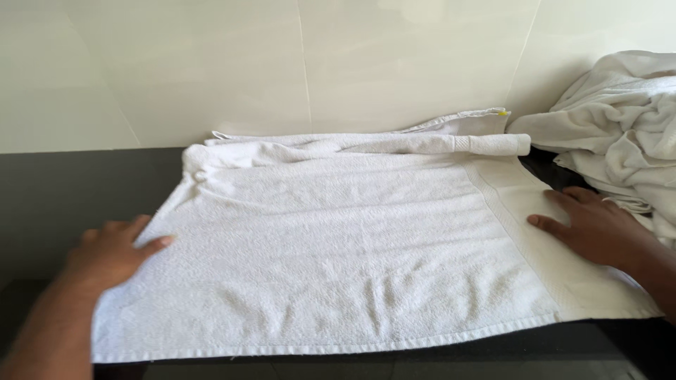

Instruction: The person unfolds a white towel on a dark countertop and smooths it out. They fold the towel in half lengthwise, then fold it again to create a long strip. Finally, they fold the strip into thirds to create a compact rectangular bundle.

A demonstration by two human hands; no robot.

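The left hand lies flat, fingers spread, on the left edge of the white towel — the right hand presses open-palmed on its right border (holding nothing). The towel spreads between them across the dark counter, a heap of white laundry just right of it.
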